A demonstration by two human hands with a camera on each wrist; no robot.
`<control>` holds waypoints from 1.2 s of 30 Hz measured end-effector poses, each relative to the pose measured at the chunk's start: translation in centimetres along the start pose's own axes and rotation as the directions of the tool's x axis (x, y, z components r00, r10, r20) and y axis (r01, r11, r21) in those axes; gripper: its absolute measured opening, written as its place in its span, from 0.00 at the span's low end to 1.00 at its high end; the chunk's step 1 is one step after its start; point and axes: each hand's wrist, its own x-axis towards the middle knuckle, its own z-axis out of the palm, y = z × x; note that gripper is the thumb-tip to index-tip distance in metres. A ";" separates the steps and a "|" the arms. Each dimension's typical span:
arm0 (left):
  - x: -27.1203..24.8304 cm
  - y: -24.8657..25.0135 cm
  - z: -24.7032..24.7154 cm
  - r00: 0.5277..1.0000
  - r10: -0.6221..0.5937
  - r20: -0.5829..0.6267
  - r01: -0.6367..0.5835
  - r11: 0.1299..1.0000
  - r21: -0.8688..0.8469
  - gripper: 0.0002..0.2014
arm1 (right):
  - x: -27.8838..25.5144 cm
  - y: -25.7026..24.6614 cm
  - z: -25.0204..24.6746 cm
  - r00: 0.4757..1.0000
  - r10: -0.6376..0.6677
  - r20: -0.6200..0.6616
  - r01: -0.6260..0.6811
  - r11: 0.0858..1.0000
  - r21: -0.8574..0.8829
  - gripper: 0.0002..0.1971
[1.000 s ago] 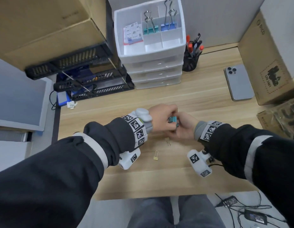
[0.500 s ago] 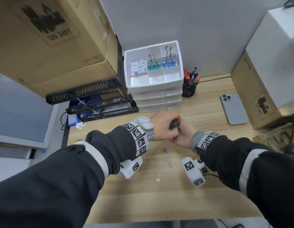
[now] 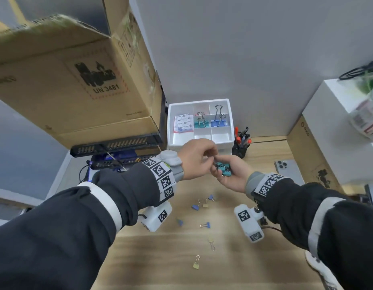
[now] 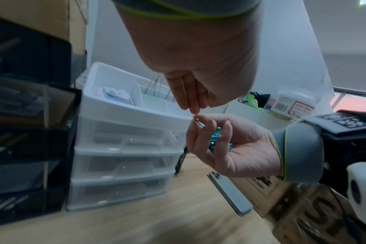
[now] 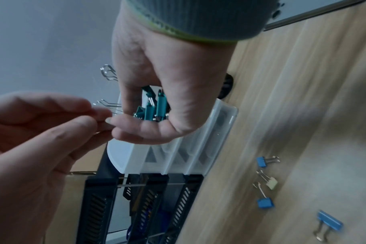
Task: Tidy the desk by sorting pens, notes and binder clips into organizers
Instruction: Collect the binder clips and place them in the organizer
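My right hand [image 3: 227, 174] is cupped palm-up in front of the white drawer organizer [image 3: 230, 143], its curled fingers holding several small teal binder clips [image 3: 223, 169]. My left hand [image 3: 211, 162] reaches in from the left and pinches the wire handle of one of those clips. The right wrist view shows the teal binder clips [image 5: 155, 109] in the palm and the left hand's fingertips [image 5: 94, 113] on a wire handle [image 5: 110, 104]. The organizer's top tray holds notes [image 3: 182, 123], a large teal clip [image 3: 199, 122] and a large blue clip [image 3: 219, 121].
Loose blue clips [image 3: 195, 207] and yellow clips [image 3: 196, 264] lie on the wooden desk [image 3: 160, 258] below my hands. A black pen cup [image 3: 241, 145] stands right of the organizer and a phone [image 3: 288, 170] lies further right. Cardboard boxes and black trays [image 3: 116, 145] stand at left.
Both hands have risen from the desk towards the organizer. The right palm has turned up, showing the teal clips, and the left fingers now pick at them.
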 end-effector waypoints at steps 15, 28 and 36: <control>3.7 -7.6 -5.6 0.981 -0.185 -0.064 0.195 0.949 0.250 0.05 | -0.9 -15.6 6.8 0.984 -0.170 -0.049 0.163 0.979 -0.126 0.09; 7.5 -9.4 -5.0 0.911 -0.411 -0.045 0.394 0.830 0.396 0.11 | 5.4 -21.7 10.0 0.846 -0.509 -0.158 -0.032 0.248 -0.968 0.05; 8.4 -10.5 -4.4 0.910 -0.413 -0.047 0.391 0.812 0.434 0.07 | 7.7 -19.9 10.8 0.849 -0.528 -0.011 -0.263 -0.405 -0.876 0.02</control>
